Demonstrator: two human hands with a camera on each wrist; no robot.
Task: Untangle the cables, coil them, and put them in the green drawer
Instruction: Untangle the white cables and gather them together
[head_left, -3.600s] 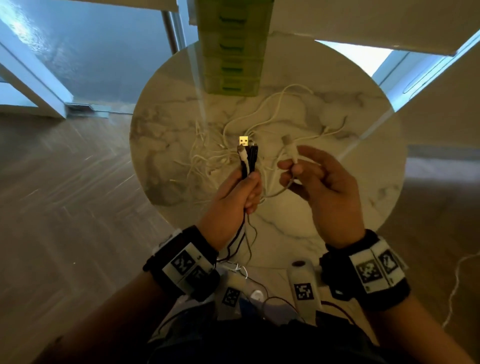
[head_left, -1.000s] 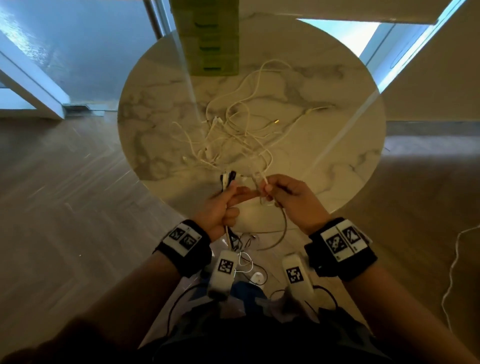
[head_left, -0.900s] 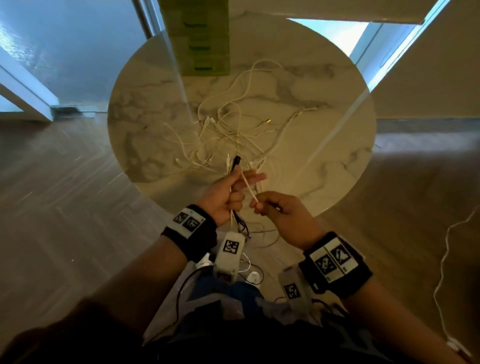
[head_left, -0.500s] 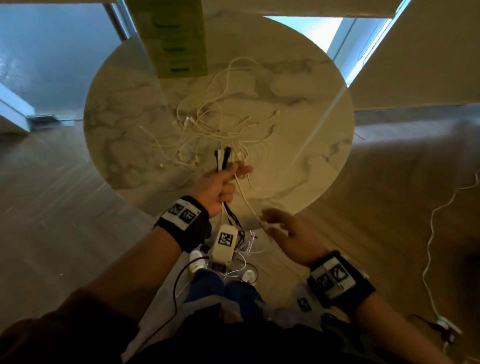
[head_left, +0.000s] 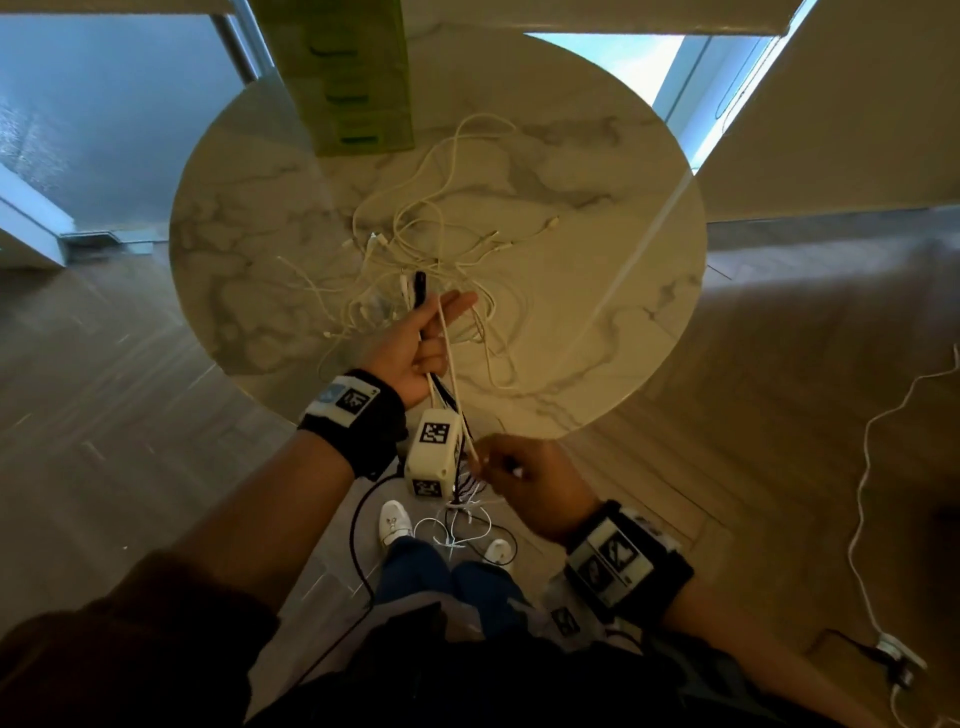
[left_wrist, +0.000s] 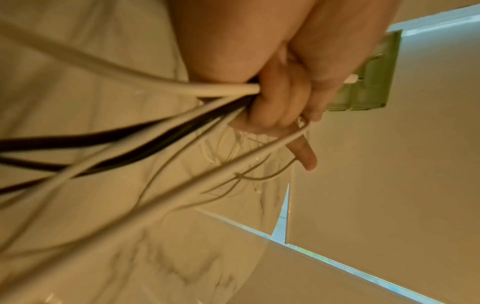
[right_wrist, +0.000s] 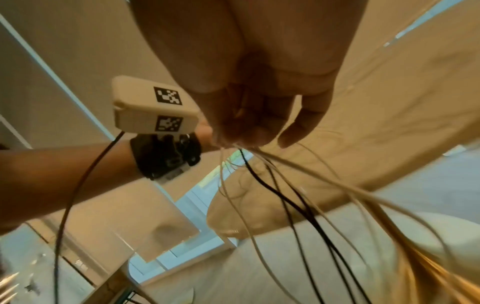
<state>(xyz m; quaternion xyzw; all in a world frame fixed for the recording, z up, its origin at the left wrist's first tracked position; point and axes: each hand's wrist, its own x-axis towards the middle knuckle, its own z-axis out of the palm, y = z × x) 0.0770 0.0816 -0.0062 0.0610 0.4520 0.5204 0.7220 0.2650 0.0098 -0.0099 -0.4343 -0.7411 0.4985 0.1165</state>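
My left hand (head_left: 415, 338) is raised over the near part of the round marble table (head_left: 597, 156) and grips a bundle of black and white cables (left_wrist: 161, 90), their plug ends (head_left: 415, 286) sticking up past the fingers. One thin white cable (head_left: 451, 364) runs taut from that hand down to my right hand (head_left: 514, 478), which pinches it below the table's edge. A tangle of white cables (head_left: 441, 249) lies on the table's middle. The green drawer unit (head_left: 348, 78) stands at the table's far side. The bundle's loose ends (head_left: 457, 525) dangle toward the floor.
Wooden floor surrounds the table. A white cord (head_left: 862, 493) trails over the floor at right to a plug (head_left: 896, 649). My legs and white shoes (head_left: 395, 519) are under the hands. Walls and bright window strips stand behind the table.
My right hand has pulled the white cable down and back, away from the left hand, so it is drawn straight. The left hand keeps its bundle and has lifted slightly over the table.
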